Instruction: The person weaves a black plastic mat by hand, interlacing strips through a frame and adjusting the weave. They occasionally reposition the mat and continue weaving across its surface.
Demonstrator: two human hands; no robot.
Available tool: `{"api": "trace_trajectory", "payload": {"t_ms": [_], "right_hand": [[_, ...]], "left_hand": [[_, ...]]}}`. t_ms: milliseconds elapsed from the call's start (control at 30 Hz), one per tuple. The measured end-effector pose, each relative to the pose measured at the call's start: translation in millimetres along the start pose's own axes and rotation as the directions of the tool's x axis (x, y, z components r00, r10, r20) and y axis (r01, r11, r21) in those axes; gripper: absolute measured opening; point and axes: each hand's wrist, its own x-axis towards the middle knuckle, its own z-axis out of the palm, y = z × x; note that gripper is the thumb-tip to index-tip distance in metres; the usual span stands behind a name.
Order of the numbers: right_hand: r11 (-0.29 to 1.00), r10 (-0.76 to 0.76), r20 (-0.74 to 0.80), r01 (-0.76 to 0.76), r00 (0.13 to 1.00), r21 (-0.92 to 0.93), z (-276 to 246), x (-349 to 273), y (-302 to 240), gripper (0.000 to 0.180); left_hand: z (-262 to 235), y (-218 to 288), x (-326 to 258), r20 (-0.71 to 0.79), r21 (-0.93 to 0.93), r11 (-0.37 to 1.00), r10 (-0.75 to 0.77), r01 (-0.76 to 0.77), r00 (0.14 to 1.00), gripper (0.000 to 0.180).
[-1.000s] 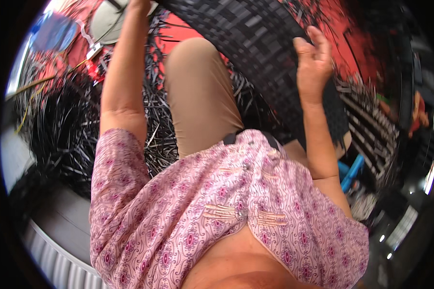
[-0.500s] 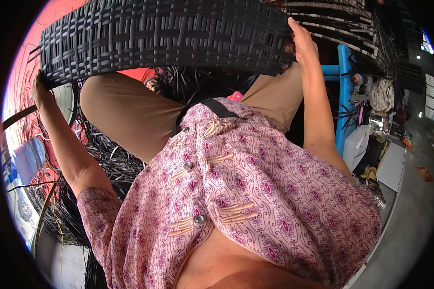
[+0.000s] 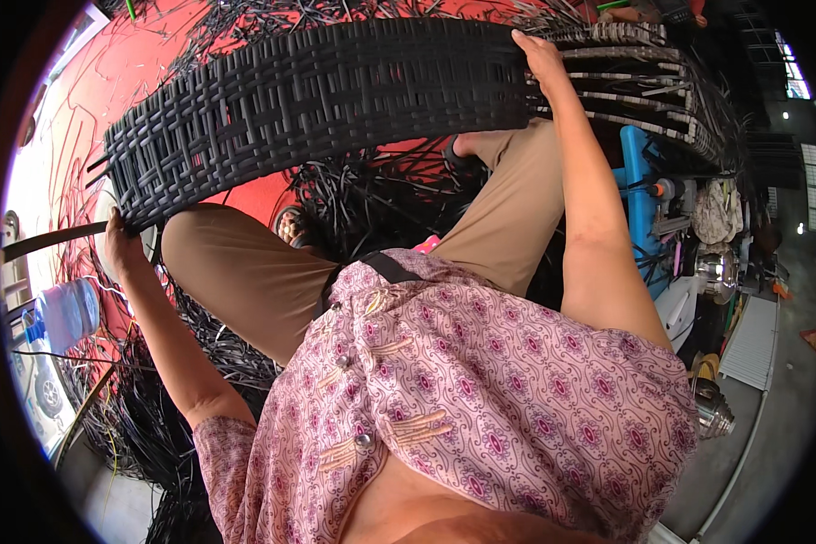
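A long, curved panel of black woven strips (image 3: 326, 86) spans the space in front of my knees, held up at both ends. My left hand (image 3: 122, 243) is closed on its lower left corner, where loose strip ends poke out. At the upper right corner my right hand (image 3: 539, 59) grips the edge, with the thumb side uppermost and the other fingers partly hidden behind the panel. The weave is dense along the long edges and looser in the middle band.
Loose black strips (image 3: 363, 199) lie heaped on the red floor (image 3: 245, 195) between my legs and to the left. At right stand a stack of woven frames (image 3: 626, 82) and a blue plastic stool (image 3: 639, 181). A clear blue water jug (image 3: 68, 313) lies at far left.
The panel has moved away from my body and tilted, so its near edge sits farther from my lap. Both hands moved with it, still holding its ends. More red floor shows beyond it.
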Motion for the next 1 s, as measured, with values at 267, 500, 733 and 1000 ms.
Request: {"api": "trace_trajectory", "payload": {"t_ms": [267, 500, 733, 1000], "right_hand": [[0.937, -0.009, -0.372, 0.137, 0.928, 0.320, -78.8, -5.5, 34.5, 0.057], [0.811, 0.320, -0.375, -0.046, 0.870, 0.584, -69.6, -52.5, 50.6, 0.047], [0.884, 0.208, 0.119, -0.239, 0.971, 0.402, -73.4, -56.2, 145.7, 0.035], [0.902, 0.293, 0.096, -0.308, 0.951, 0.302, -54.4, -46.7, 110.9, 0.048]], "left_hand": [[-15.1, 9.3, 7.9, 0.058, 0.039, 0.993, -0.116, 0.114, 0.992, 0.019], [-50.9, 39.8, 5.9, 0.222, -0.028, 0.969, -0.233, 0.245, 0.947, 0.023], [63.7, -3.0, -65.4, 0.054, 0.006, 0.986, 0.166, -0.167, 0.985, 0.018], [117.6, 10.9, -144.2, -0.245, 0.205, 0.961, 0.232, -0.184, 0.941, 0.026]]}}
